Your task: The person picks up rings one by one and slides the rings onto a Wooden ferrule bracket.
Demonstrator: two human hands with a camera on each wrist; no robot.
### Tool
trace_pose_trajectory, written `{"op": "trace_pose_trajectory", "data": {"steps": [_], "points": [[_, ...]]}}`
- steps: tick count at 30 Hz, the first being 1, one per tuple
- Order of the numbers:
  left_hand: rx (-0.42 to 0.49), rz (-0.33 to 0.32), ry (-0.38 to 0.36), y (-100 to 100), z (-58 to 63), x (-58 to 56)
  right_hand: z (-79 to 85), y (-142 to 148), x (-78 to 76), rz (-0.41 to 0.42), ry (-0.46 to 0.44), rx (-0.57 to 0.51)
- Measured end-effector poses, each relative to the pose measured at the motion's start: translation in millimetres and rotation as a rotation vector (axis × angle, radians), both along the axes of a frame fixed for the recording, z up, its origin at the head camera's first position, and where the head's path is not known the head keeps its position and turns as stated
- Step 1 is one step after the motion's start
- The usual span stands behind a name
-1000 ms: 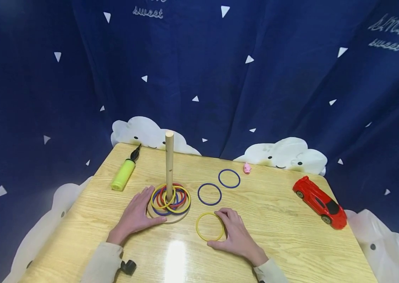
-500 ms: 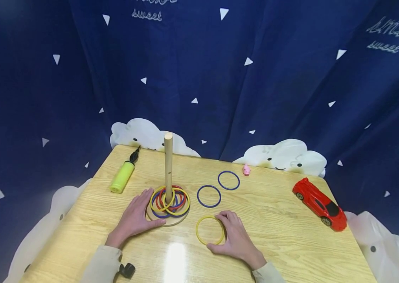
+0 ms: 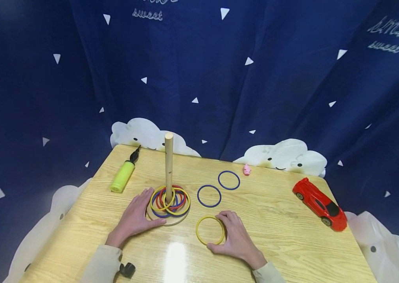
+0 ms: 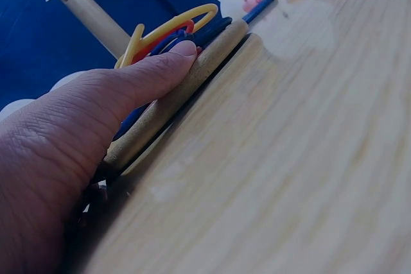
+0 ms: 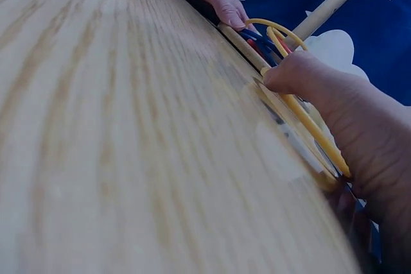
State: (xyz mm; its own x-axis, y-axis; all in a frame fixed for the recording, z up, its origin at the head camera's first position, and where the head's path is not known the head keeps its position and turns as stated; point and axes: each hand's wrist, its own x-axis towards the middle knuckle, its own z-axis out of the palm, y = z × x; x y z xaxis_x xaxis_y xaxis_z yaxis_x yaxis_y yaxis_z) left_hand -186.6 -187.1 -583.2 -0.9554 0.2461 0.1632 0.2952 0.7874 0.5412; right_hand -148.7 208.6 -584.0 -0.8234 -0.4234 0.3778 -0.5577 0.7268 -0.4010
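Observation:
A ring-toss stand has an upright wooden peg [image 3: 169, 165] on a round wooden base [image 3: 176, 223]. Several yellow, red and blue rings lie heaped around the foot of the peg. My left hand [image 3: 136, 215] holds the base at its left side, the thumb laid over the near rim, as the left wrist view shows on the base [image 4: 212, 59]. To the right of the stand, my right hand [image 3: 236, 239] grips a yellow ring [image 3: 197, 230] between thumb and fingers. That yellow ring [image 5: 314, 131] is low over the tabletop in the right wrist view.
Two blue rings, a nearer one [image 3: 198, 195] and a farther one [image 3: 219, 179], lie beyond the right hand. A pink pig toy [image 3: 247, 170] sits at the back edge. A green hand pump [image 3: 123, 177] is on the left, a red toy car [image 3: 319, 203] on the right.

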Motion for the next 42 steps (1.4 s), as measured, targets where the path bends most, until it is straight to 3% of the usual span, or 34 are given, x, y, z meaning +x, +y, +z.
{"op": "trace_pose_trajectory", "data": {"steps": [12, 19, 27, 35, 42], "points": [[-0.002, 0.0, 0.008, -1, 0.2, 0.4, 6.8, -3, 0.7, 0.036, 0.022, -0.02], [0.001, 0.004, 0.002, -1, 1.0, 1.4, 33.8, -12, -10.5, 0.104, 0.006, -0.09], [-0.001, 0.001, 0.004, -1, 1.6, 1.5, 89.4, -19, -39.5, 0.148, 0.014, -0.152], [-0.003, 0.0, 0.009, -1, 1.0, 0.3, 170.5, -29, -76.7, 0.231, 0.149, -0.222], [-0.004, -0.008, 0.021, 0, 1.3, 1.0, 234.0, -49, -98.8, 0.331, 0.301, -0.325]]}}
